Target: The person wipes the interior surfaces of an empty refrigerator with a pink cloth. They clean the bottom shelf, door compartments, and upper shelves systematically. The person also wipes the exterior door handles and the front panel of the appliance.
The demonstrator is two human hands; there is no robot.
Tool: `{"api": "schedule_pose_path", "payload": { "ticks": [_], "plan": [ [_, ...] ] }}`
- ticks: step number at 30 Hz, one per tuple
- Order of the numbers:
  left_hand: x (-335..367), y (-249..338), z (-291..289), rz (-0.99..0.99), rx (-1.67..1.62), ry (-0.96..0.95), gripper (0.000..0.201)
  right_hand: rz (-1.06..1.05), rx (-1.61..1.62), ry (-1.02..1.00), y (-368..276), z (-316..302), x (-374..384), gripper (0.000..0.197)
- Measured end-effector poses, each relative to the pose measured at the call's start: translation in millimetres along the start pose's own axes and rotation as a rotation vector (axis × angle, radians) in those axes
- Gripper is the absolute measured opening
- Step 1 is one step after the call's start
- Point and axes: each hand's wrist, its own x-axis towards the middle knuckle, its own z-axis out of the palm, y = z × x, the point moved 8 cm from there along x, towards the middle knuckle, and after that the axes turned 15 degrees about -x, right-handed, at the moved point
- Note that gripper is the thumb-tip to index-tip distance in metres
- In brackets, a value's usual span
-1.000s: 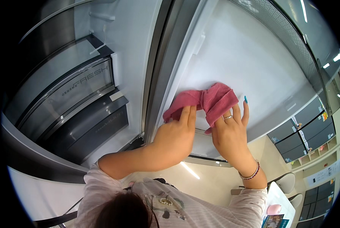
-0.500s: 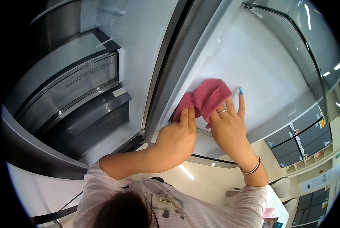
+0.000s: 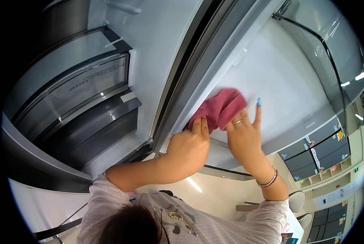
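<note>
A dark pink cloth [image 3: 222, 106] is bunched against the white inner panel [image 3: 277, 77] of an open refrigerator door, close to the door's edge. My left hand [image 3: 190, 142] has hold of the cloth's near left part, with two fingers laid on it. On the cloth's right side, my right hand [image 3: 245, 140] grips it, its thumb and index finger largely hidden. The little finger of that hand stretches away from the cloth. A ring and a beaded bracelet show on the right hand and wrist.
Left of the door lies the refrigerator's inside, with a clear-fronted drawer [image 3: 80, 83] above a dark drawer [image 3: 105, 126]. A clear door shelf [image 3: 308, 38] juts out beyond the panel. Chairs [image 3: 296, 201] and a table corner stand at lower right, with dark cabinets [image 3: 312, 154] farther off.
The cloth has been bunched closer together, its folded upper part looking rounder. My right hand has shifted slightly, and my left hand stays nearly in place. The view has turned a little.
</note>
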Motion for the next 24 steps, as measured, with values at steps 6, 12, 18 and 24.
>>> {"api": "schedule_pose_path", "payload": {
  "ticks": [6,12,18,24],
  "plan": [
    [-2.1,-8.5,17.2,-0.066,0.002,-0.167,0.034,-0.133,0.082,-0.051,-16.4,7.0,-10.8,0.032],
    [-1.2,1.9,2.7,-0.002,0.036,0.013,0.034,0.009,-0.004,-0.067,4.6,1.4,-2.7,0.034],
    [-0.8,-5.3,11.0,-0.028,-0.004,-0.029,0.031,-0.087,0.138,-0.062,-21.1,16.2,-13.6,0.035],
    [1.2,1.1,0.3,0.050,-0.007,0.073,0.026,0.040,0.090,0.010,-14.9,5.6,-1.0,0.037]
  ]
}}
